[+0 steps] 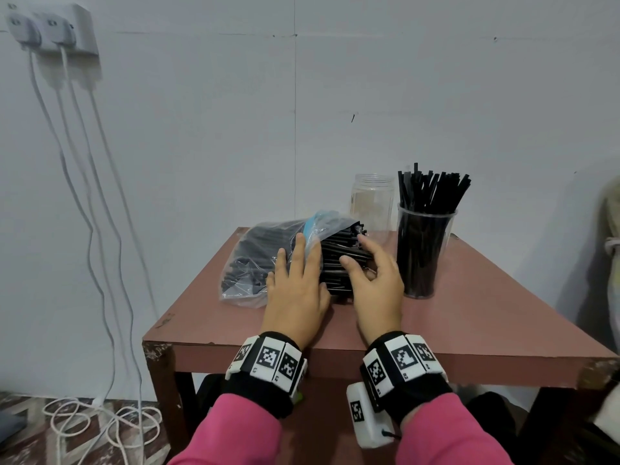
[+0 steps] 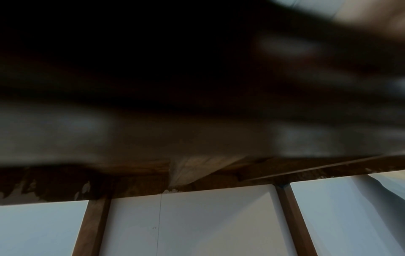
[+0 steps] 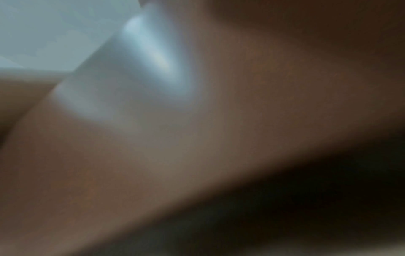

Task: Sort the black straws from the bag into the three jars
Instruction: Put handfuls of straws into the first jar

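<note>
- Pale wall behind; reddish table (image 1: 469,313) at lower centre.
- Bag (image 1: 255,260), centre frame: thin, slippery plastic; left hand (image 1: 295,283) pressed flat on it, fingers spread.
- Straws (image 1: 342,260) at the bag's mouth: light, stiff, likely to scatter; best taken mid-length as a bundle. Right hand (image 1: 372,276) curls over them, apparently gripping.
- Full cup (image 1: 424,250) and empty jar (image 1: 372,199), right of centre.

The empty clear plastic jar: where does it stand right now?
In the head view, the empty clear plastic jar stands at the table's far edge, just left of and behind the clear straw-filled cup, beyond the clear straw bag.
</note>
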A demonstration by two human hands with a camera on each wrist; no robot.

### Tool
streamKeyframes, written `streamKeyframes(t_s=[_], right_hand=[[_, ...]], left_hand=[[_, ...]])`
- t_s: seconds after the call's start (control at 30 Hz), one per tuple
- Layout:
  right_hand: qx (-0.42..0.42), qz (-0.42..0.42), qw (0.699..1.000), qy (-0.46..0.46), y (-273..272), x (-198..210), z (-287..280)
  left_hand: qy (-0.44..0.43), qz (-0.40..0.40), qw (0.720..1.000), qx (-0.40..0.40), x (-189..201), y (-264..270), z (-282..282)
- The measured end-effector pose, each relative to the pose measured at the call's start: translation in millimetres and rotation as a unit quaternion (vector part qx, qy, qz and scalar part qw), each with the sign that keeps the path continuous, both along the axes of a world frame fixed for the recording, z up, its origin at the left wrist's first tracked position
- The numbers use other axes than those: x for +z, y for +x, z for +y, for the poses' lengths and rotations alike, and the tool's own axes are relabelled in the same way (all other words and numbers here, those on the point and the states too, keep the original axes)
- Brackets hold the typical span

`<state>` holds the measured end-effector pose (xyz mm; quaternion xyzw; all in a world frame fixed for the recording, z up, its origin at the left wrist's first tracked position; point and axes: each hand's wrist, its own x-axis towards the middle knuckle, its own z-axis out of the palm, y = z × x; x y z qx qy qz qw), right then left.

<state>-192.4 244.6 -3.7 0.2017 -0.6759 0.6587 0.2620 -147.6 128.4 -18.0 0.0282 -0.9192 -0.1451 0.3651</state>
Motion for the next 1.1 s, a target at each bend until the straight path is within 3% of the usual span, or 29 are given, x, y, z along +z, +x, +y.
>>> streamKeyframes(t_s=[0.2, 0.43, 0.67, 0.87, 1.03, 1.1], right_hand=[[-0.047, 0.003, 0.998, -0.046, 3.1, 0.9, 2.0], [-0.017, -0.054, 0.998, -0.043, -1.0, -1.9, 2.2], [0.027, -0.030, 0.998, -0.052, -1.0, 0.0, 1.7], [-0.046, -0.024, 0.994, -0.101, -0.5, 0.4, 6.4], [0.063, -0.078, 0.984, -0.150, -3.9, 1.7, 2.8], [0.062, -0.089, 0.981, -0.158, -5.7, 0.2, 1.5]], left_hand=[[-0.005, -0.019, 1.000, 0.008, 2.1, 1.4, 1.5], [0.003, -0.033, 0.999, 0.018, 4.9, 2.2, 2.5], [-0.001, -0.008, 1.000, 0.021, 2.9, 0.8, 2.4], [0.027, -0.042, 0.997, 0.057, 9.0, 5.0, 5.5], [0.025, -0.064, 0.996, 0.056, 9.9, 6.2, 6.0], [0.023, -0.068, 0.996, 0.056, 10.4, 6.5, 6.0]])
